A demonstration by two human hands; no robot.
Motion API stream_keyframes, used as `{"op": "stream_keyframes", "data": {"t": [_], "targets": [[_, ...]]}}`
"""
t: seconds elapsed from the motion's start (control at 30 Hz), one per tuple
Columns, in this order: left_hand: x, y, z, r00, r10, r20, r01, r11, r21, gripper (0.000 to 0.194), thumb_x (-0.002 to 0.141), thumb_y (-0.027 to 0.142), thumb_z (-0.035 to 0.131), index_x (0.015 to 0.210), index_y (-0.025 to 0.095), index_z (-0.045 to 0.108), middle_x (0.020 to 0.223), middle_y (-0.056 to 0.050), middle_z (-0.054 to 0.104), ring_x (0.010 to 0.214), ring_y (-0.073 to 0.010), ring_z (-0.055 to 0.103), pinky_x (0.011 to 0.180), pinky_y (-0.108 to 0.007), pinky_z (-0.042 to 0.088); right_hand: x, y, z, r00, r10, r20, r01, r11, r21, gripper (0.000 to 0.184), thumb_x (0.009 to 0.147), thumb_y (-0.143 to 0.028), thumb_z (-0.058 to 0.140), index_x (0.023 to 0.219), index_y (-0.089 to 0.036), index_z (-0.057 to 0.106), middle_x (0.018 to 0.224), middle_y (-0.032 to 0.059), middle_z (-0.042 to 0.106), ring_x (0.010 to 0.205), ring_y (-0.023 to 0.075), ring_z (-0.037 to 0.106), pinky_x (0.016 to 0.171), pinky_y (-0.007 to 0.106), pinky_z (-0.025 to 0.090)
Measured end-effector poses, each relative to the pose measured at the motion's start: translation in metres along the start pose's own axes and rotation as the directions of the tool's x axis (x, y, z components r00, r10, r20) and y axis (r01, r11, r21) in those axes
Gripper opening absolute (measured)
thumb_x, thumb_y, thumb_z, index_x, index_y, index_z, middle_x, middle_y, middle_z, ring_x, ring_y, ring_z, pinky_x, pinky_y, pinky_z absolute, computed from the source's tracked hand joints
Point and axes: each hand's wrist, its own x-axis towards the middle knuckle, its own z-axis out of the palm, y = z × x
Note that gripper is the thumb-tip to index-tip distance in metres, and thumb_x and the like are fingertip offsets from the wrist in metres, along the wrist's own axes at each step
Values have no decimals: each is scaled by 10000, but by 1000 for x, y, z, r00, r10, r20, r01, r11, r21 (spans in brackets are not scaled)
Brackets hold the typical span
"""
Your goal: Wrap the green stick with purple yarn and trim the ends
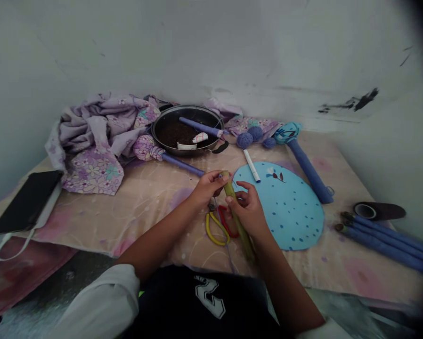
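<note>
My left hand (211,185) is closed on the top end of a greenish stick (240,226), finger and thumb pinching it. Lower down, my right hand (248,207) has its thumb laid over the same stick, with the fingers curled beside it. A thin blue-purple yarn strand (229,256) hangs below the hands toward the table's front edge. Scissors (216,230) with one yellow and one red handle lie under the hands, partly hidden by the stick. Just right of my right hand is a round light-blue dotted fabric piece (292,212).
A black pan (188,149) stands at the back, with a blue-wrapped stick (199,126) across it. Beside it are crumpled floral cloth (94,136), yarn balls (245,140) and a white marker (251,165). Several blue-wrapped sticks (384,242) lie right; a black device (26,202) lies left.
</note>
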Motion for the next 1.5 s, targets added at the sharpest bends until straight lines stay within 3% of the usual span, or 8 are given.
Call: {"op": "stream_keyframes", "data": {"t": [0.13,0.3,0.53,0.8,1.03,1.27,1.43,1.5], "targets": [[0,2,-1,999,-10,52,11,1000,-19,383,656,457,710,780,133,549,439,108,312,350,-10,219,394,-198,95,1,-5,-1,997,71,29,-74,987,143,362,764,-368,654,1055,-230,491,705,-42,601,502,98,594,410,203,493],[1,0,-1,996,-13,85,14,1000,-17,351,693,449,678,754,146,512,434,111,284,352,-15,214,394,-192,103,0,-10,-2,976,156,150,-196,930,310,359,799,-356,599,1105,-237,455,722,-27,614,476,81,553,341,155,410],[2,-2,-1,1000,12,-8,-11,1000,19,355,675,438,693,725,158,481,422,115,295,352,-14,216,394,-189,121,1,2,3,998,12,-65,-5,994,108,450,688,-330,720,1047,-262,457,815,-58,561,539,80,587,378,181,477],[3,0,-4,996,-21,85,12,995,96,427,656,499,693,803,125,547,434,106,321,363,-13,224,399,-193,108,2,-7,-4,980,157,121,-188,932,311,355,783,-356,617,1083,-226,478,739,-15,639,502,94,578,353,171,429],[4,1,-4,1000,6,14,-7,997,82,428,633,498,710,772,148,506,428,112,336,360,-14,227,398,-192,122,3,3,1,995,51,-87,-36,986,161,373,676,-342,738,934,-229,494,730,-60,588,513,89,585,400,202,492],[4,0,-7,995,-13,95,0,990,139,441,666,522,677,820,131,541,443,99,352,366,-16,235,396,-198,110,2,-3,-1,985,160,70,-173,948,266,349,770,-377,639,1049,-209,513,797,12,659,630,132,655,462,222,520],[6,0,-7,999,24,47,-30,990,141,440,661,533,675,795,140,527,425,111,317,359,-16,218,395,-200,116,3,4,3,996,42,-78,-31,989,143,489,647,-315,759,1046,-256,481,805,-52,585,609,103,606,443,217,526],[6,2,-7,998,17,56,-24,992,123,444,652,532,682,796,143,525,432,111,320,361,-16,217,397,-200,114,3,4,2,995,49,-85,-36,988,152,463,658,-321,751,1030,-248,485,758,-56,594,580,104,607,463,225,529]]}}
